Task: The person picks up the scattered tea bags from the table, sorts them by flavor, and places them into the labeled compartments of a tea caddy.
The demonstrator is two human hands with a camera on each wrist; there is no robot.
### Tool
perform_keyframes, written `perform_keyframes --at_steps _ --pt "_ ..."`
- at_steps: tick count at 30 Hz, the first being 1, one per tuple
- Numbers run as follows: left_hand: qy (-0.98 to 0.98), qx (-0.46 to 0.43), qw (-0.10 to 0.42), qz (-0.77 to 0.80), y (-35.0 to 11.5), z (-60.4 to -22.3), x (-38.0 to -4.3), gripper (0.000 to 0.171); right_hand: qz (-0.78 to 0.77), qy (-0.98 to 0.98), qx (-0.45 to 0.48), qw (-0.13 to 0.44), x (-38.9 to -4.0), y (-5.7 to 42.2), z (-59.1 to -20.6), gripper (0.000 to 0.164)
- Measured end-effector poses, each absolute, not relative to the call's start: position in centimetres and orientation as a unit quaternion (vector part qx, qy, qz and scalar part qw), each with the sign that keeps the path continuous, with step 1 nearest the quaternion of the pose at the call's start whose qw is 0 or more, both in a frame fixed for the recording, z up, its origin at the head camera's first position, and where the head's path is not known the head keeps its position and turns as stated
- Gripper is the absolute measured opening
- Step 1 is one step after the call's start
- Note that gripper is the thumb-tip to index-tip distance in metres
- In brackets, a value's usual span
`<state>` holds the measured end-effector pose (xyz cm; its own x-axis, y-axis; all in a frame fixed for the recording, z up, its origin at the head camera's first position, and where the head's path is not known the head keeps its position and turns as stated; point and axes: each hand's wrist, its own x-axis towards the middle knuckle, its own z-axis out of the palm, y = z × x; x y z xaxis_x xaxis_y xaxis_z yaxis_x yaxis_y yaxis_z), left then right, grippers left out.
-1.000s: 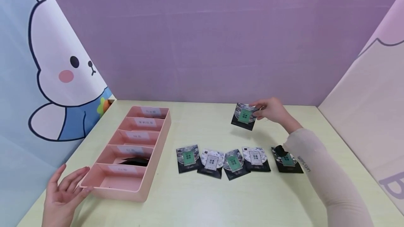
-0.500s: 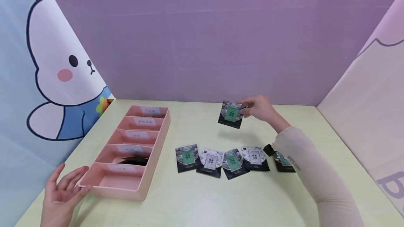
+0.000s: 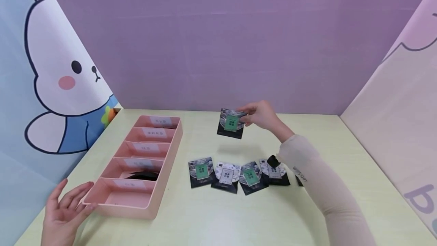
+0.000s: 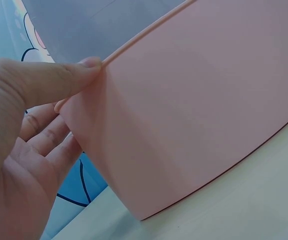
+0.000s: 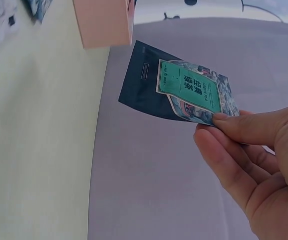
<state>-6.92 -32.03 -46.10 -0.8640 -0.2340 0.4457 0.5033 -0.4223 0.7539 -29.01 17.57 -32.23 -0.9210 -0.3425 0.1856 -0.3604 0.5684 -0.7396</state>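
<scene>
My right hand pinches a green tea sachet by its edge, thumb on the green-labelled face, and holds it raised over the back of the table. In the right wrist view the sachet shows "GREEN TEA" print and a dark end pointing away from the fingers. My left hand grips the near left corner of a pink divided box. In the left wrist view the thumb of this hand lies at the box rim, with the other fingers against the side wall.
A row of sachets lies in front: a green-labelled one, a white-labelled one, another green and another white. The sleeve mostly covers a further sachet. Black sachets lie in one box compartment.
My right hand has carried the green tea sachet leftward, towards the pink box. The sleeve now covers most of the rightmost sachet. My left hand stays at the box corner.
</scene>
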Motion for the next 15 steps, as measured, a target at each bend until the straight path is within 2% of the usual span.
perform_keyframes --at_steps 15 --pt "-0.511 -0.121 0.225 -0.821 -32.3 -46.4 -7.1 0.089 0.478 -0.848 0.228 -0.004 -29.4 12.8 -32.6 0.028"
